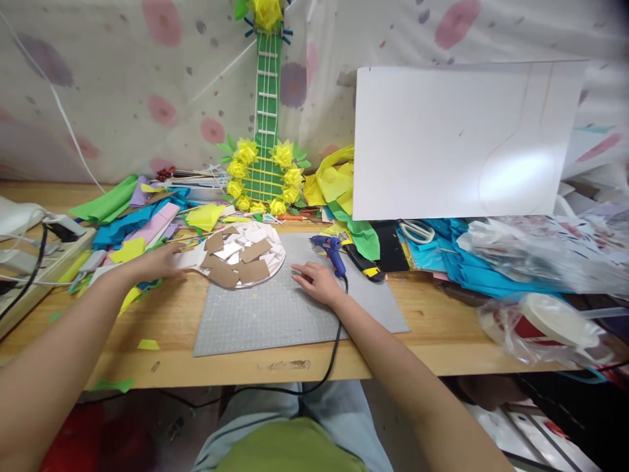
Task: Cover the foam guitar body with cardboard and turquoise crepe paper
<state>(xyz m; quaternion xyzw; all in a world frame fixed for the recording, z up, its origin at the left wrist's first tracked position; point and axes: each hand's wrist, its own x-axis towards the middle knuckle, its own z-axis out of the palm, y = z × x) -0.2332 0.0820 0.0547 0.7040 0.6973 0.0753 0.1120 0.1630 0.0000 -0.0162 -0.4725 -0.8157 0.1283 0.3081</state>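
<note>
A guitar-shaped cutout of white board, its round body covered with pieces of brown and white cardboard, lies at the left of a grey cutting mat. My left hand, slightly blurred, is closed around its neck. My right hand rests on the mat, fingers stretched out and holding nothing. Just beyond it lies a blue glue gun with a black cord. A black-and-yellow utility knife is to the right of the glue gun.
A green paper guitar with yellow flowers stands against the curtain. A large white board leans at the back right. Coloured paper scraps lie left, a power strip at far left, and a plastic-wrapped cup at right.
</note>
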